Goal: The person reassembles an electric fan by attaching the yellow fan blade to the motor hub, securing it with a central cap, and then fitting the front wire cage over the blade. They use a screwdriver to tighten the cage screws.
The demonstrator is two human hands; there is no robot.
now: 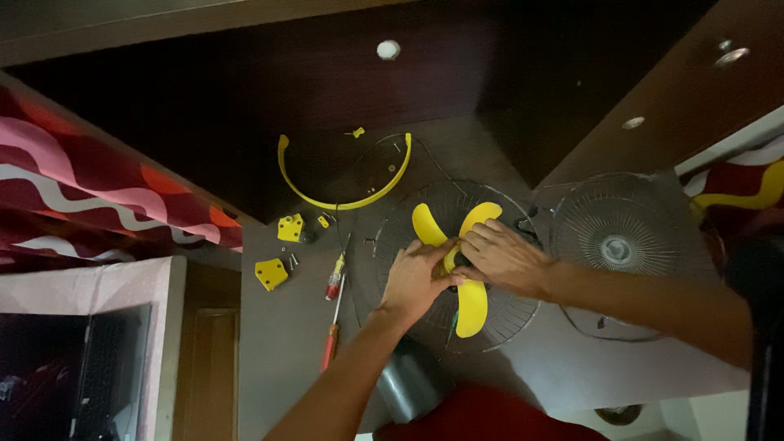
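Observation:
A yellow three-bladed fan propeller (471, 306) lies on a round wire fan guard (498, 322) in the middle of the floor. My left hand (414, 279) grips the hub of the propeller from the left, fingers curled around it. My right hand (505, 256) comes in from the right and presses on the same hub, fingers closed over it. The hub itself is hidden under both hands.
A second wire guard (618, 224) lies to the right. A yellow rim ring (336, 200), two yellow plastic pieces (271, 273), small screws and two screwdrivers (334, 314) lie to the left. A patterned red cloth (106, 196) is at far left, and a dark cabinet behind.

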